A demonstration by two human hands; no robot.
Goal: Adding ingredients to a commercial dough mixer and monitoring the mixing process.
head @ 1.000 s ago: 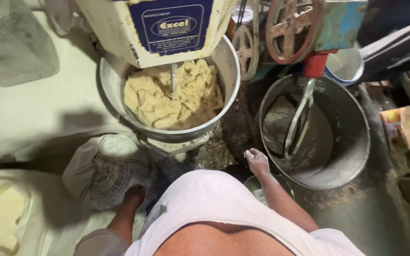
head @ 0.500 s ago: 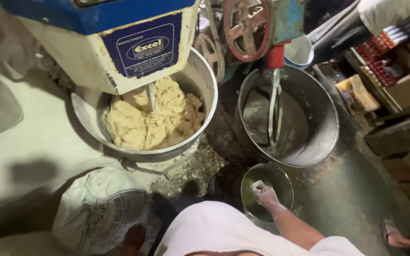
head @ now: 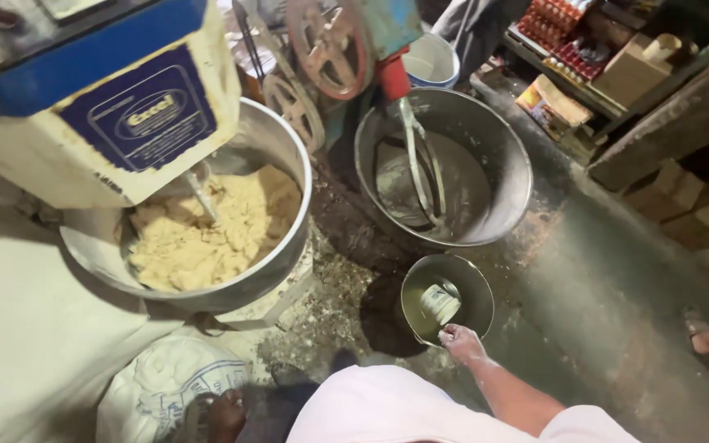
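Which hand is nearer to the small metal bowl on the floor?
The right hand: it is at the near rim of the small metal bowl. The left hand is far off to the left, on the white sack.

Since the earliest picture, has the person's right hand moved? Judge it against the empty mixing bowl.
Yes. The right hand has gone from beside the empty mixing bowl down to the small pan's near rim.

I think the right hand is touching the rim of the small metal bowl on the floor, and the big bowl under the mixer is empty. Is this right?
Not quite. The head view shows the right hand at the rim of the small metal bowl on the floor, as you say, but the big bowl under the mixer is not empty: it holds pale crumbly dough.
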